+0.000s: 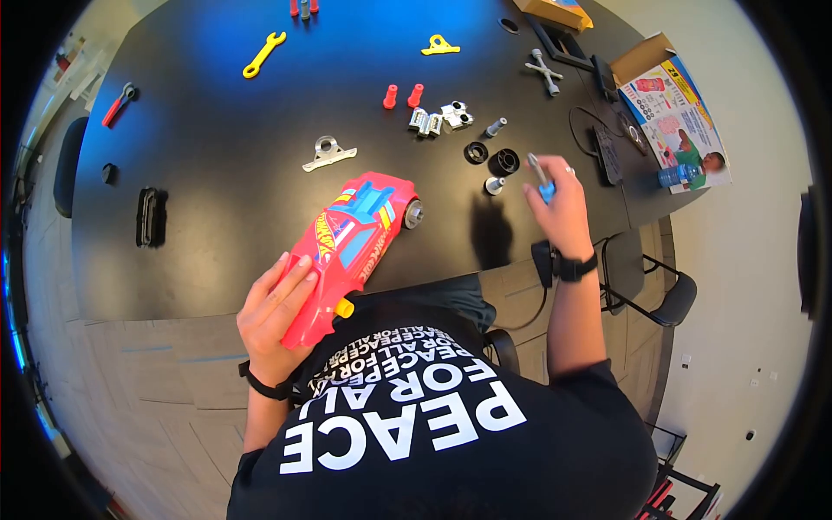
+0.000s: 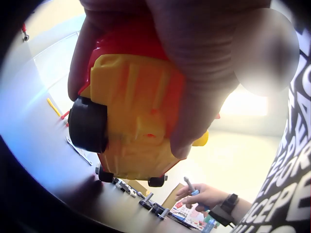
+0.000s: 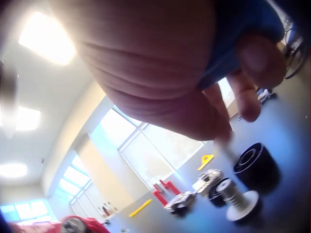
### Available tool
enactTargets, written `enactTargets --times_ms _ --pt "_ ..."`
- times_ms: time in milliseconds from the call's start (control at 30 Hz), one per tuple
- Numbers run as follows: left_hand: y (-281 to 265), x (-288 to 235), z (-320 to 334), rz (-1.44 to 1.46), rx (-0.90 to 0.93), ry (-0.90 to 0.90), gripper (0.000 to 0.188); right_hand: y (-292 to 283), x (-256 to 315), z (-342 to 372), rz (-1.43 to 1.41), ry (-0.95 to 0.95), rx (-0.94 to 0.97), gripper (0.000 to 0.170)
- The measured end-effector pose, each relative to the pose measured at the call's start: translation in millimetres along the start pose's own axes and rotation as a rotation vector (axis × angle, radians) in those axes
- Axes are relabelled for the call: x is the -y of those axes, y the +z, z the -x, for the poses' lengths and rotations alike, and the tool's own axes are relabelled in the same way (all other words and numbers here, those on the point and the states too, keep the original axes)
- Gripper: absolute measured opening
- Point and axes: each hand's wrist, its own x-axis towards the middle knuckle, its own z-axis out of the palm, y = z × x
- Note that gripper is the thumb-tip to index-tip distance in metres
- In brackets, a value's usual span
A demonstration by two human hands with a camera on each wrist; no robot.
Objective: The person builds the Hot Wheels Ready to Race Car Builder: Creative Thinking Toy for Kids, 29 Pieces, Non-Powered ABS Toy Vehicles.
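A red toy car [image 1: 368,238] with blue windows is gripped at one end by my left hand [image 1: 270,319], over the near table edge. Its yellow underside [image 2: 131,97] and a black wheel [image 2: 88,125] show in the left wrist view. A yellow stub [image 1: 345,308] sticks out of its near side; farther along sits a grey-hubbed wheel [image 1: 414,214]. My right hand [image 1: 562,208] holds a screwdriver by its blue handle [image 1: 547,191], grey shaft [image 1: 534,165] pointing away from me. Close by are a black wheel [image 1: 504,162], a black ring [image 1: 475,152] and a silver flanged pin [image 1: 494,185].
Silver engine-like parts [image 1: 425,122], red pegs [image 1: 391,97] and a clear bracket [image 1: 329,154] lie mid-table. A yellow wrench [image 1: 264,55] and a yellow bracket [image 1: 440,45] are farther back. A printed box [image 1: 680,113] and a bottle [image 1: 676,176] stand right.
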Motion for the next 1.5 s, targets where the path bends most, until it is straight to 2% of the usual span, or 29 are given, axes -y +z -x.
enactTargets --times_ms 67,100,167,300,333,400,433,500,533,633,700,767,833,867,900,967,1033,1100,1133,1233,1300,1433,1467,1500 --pt "1.3 3.5 -2.2 0.03 0.006 -0.01 0.053 2.5 -15.0 -19.5 0.07 -0.277 -0.016 0.045" --pt "1.7 5.0 -4.0 0.056 0.012 -0.026 0.055 5.9 -23.2 -24.8 0.07 -0.279 -0.021 0.045" --pt "4.3 7.6 -8.0 0.081 0.001 -0.021 0.055 14.2 -35.5 -34.6 0.054 -0.277 0.12 0.061" --pt "8.9 10.2 -6.4 0.135 -0.027 -0.05 0.057 24.2 -48.3 -43.3 0.101 -0.126 0.194 0.059" --pt "8.9 10.4 -5.2 0.132 -0.031 -0.055 0.057 22.9 -51.5 -43.7 0.099 -0.132 0.199 0.059" --pt "9.3 10.8 -3.9 0.172 -0.034 -0.086 0.059 15.6 -43.5 -38.7 0.024 -0.265 0.024 0.055" --pt "10.3 10.4 -3.6 0.17 -0.035 -0.09 0.059 12.2 -37.4 -34.7 0.022 -0.268 0.028 0.055" --pt "13.5 7.3 -2.6 0.232 -0.09 -0.195 0.059 3.4 -12.0 -21.9 -0.195 -0.192 -0.064 0.053" --pt "15.7 6.9 -3.2 0.224 -0.09 -0.203 0.059 -0.2 8.9 -11.3 -0.365 0.003 -0.001 0.051" --pt "22.4 7.4 -9.7 0.307 -0.133 -0.226 0.061 16.2 50.5 12.9 -0.683 -0.256 0.076 0.046" --pt "27.5 4.8 -16.8 0.383 -0.121 -0.256 0.063 38.4 94.9 33.2 -1.052 -0.284 0.221 0.048" --pt "34.4 1.2 -22.9 0.345 -0.142 -0.226 0.062 57.6 111.4 37.0 -0.875 -0.547 0.343 0.054" --pt "39.6 -2.3 -24.8 0.376 -0.166 -0.254 0.061 78.5 127.7 43.2 -0.947 -0.509 0.439 0.052" --pt "40.7 -4.0 -25.0 0.376 -0.166 -0.251 0.061 85.7 135.5 47.3 -0.992 -0.431 0.45 0.054" --pt "41.0 -5.8 -24.2 0.369 -0.162 -0.252 0.061 89.6 138.7 46.7 -0.991 -0.434 0.45 0.054" --pt "41.1 -6.1 -22.4 0.357 -0.166 -0.257 0.061 96.5 141.9 44.3 -0.703 -0.521 0.337 0.061" --pt "40.2 -4.9 -18.5 0.379 -0.165 -0.262 0.062 102.6 138.0 42.8 -0.686 -0.516 0.41 0.067" --pt "39.5 -5.1 -16.7 0.379 -0.174 -0.275 0.063 111.2 138.1 42.1 -0.714 -0.649 0.306 0.064" --pt "39.2 -5.3 -16.2 0.386 -0.173 -0.277 0.065 109.7 141.1 43.4 -0.717 -0.649 0.313 0.064" --pt "38.9 -6.0 -16.5 0.4 -0.168 -0.287 0.071 94.0 147.5 43.5 -0.72 -0.533 0.362 0.057" --pt "37.8 -4.6 -16.6 0.414 -0.161 -0.272 0.075 79.0 136.8 32.5 -0.592 -0.568 0.266 0.047" --pt "36.6 1.8 -12.3 0.427 -0.159 -0.233 0.084 73.6 88.9 12.4 -0.356 -0.241 -0.038 0.033" --pt "37.0 3.3 -10.4 0.425 -0.162 -0.239 0.084 72.0 77.2 7.3 -0.189 -0.232 -0.041 0.039" --pt "37.7 5.3 -7.9 0.43 -0.157 -0.237 0.084 78.5 67.6 3.0 -0.185 -0.227 -0.044 0.039"
